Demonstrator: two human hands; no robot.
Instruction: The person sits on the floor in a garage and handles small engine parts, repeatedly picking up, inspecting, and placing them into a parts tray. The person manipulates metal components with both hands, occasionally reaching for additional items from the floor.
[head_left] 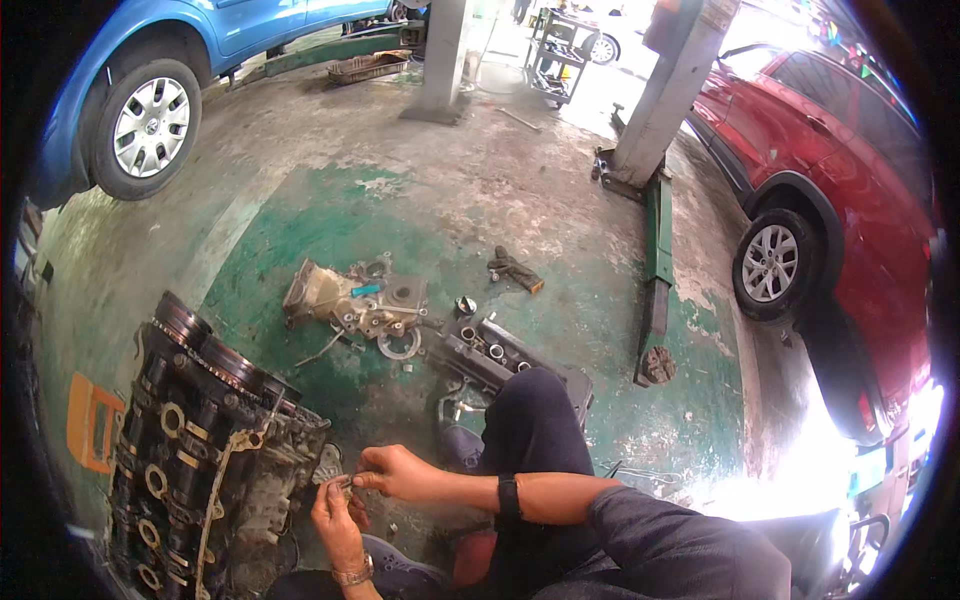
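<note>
My left hand [338,525], a watch on its wrist, is closed on a small greyish metal piece [346,482]. The fingers of my right hand [392,472] pinch the same piece from the other side; its exact kind is too small to make out. Just left of both hands stands a large engine block [185,450], dark and greasy, with round openings along its side. Behind the hands, near the block's edge, a grey metal part [328,462] shows in part.
Ahead on the green floor lie an aluminium engine cover [400,298], a black valve cover [505,355] and dirty work gloves [516,270]. An orange box [93,422] sits beyond the block. Lift posts [665,110], a blue car [235,30] and a red car [830,150] stand around.
</note>
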